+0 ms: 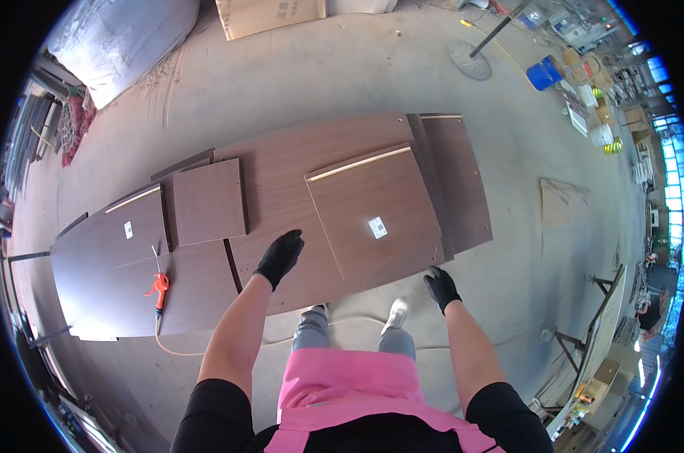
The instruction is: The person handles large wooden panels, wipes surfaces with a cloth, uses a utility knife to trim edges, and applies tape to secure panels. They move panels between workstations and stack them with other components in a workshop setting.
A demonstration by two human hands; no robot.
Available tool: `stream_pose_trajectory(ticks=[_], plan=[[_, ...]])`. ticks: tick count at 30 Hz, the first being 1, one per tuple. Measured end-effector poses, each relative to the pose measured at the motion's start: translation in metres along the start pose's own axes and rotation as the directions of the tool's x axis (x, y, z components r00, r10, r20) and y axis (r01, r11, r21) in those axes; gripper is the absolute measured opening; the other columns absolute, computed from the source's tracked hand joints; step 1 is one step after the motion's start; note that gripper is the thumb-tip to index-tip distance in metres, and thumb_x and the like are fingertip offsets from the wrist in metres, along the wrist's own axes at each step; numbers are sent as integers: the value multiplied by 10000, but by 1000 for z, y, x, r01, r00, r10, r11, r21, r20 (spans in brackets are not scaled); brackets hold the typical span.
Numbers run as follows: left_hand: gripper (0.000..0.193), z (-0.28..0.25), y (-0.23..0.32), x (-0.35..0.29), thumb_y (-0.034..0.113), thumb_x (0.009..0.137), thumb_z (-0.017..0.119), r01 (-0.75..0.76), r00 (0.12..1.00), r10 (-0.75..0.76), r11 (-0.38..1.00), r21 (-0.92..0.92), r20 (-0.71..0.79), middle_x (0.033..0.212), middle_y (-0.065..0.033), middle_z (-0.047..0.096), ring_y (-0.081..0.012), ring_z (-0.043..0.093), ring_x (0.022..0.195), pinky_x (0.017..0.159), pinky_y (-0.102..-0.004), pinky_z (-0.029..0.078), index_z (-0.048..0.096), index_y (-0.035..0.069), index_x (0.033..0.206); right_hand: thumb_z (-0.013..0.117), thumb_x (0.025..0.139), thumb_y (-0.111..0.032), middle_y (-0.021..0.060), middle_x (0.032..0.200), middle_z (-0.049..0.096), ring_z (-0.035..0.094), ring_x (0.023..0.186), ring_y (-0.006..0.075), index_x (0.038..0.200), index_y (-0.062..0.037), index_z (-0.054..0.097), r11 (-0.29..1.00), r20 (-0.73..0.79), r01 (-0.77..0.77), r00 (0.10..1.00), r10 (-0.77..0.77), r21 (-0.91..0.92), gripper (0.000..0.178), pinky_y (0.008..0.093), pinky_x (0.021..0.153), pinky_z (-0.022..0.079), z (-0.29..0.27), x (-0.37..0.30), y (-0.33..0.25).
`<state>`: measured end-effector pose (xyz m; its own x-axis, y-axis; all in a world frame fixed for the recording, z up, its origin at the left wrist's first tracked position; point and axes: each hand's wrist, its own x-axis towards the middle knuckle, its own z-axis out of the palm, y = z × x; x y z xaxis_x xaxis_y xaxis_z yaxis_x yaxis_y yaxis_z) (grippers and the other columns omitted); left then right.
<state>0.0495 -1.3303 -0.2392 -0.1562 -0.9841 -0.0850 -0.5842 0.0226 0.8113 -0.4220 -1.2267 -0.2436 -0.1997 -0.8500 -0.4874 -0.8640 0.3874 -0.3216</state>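
Both of my hands wear black gloves. My left hand [280, 259] is over the large dark brown panel [274, 181], left of a smaller brown board [376, 198] that has a white label [377, 226] and a pale strip along its far edge. Its fingers stretch forward, loosely together, and nothing shows in them. Near that board's front right corner is my right hand [441, 288], fingers apart and empty; whether it touches the edge I cannot tell. Other brown boards [208, 202] lie on the left part of the stack.
A red air blow gun [158, 285] lies on the left panel, its pale hose [183, 352] trailing across the floor by my feet. Another brown panel [462, 177] is at the stack's right end. A blue bucket [545, 73] and a round-based stand [470, 60] are far right.
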Motion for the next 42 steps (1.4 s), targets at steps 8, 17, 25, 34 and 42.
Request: stream_pose_trajectory(ticks=[8,17,25,34,42], plan=[[235,93,-26,-7,106,943,469,230,948,-228,973,20,222,1184,-214,604,-344,548,1156,1024,-426,417,613,24,1110,682,822,-229,191,1277,547,524,1182,365,1330,-43,481,991,-126,-90,987,102,97,578,410,974,434,0,165,1],[551,207,43,-17,331,843,668,675,626,-741,670,-309,-241,1168,-244,563,-388,532,1080,932,-443,445,530,-16,1247,715,815,-241,229,1385,470,482,1248,359,1373,43,418,924,-23,-14,999,24,383,693,403,1028,400,2,194,18],[490,139,26,-21,448,835,651,720,549,-830,531,-447,-102,876,-206,627,-343,602,874,811,-435,445,663,-40,869,682,854,-209,152,1268,564,535,1134,263,1269,31,538,668,308,-329,939,154,668,501,400,984,425,-5,147,-2],[496,-110,-77,-84,476,851,631,632,529,-792,608,-481,-306,857,-193,666,-291,631,810,731,-392,466,683,-17,864,658,878,-174,74,1121,629,560,1013,173,1134,16,618,528,304,-111,906,-294,842,321,326,922,422,87,96,-247],[400,-228,-176,-176,388,909,622,327,107,-891,451,-830,-442,715,12,564,-89,459,656,610,-270,383,658,-5,845,623,906,-188,65,1099,635,585,965,169,1159,24,590,644,503,-42,663,-554,764,331,307,874,448,170,117,-499]])
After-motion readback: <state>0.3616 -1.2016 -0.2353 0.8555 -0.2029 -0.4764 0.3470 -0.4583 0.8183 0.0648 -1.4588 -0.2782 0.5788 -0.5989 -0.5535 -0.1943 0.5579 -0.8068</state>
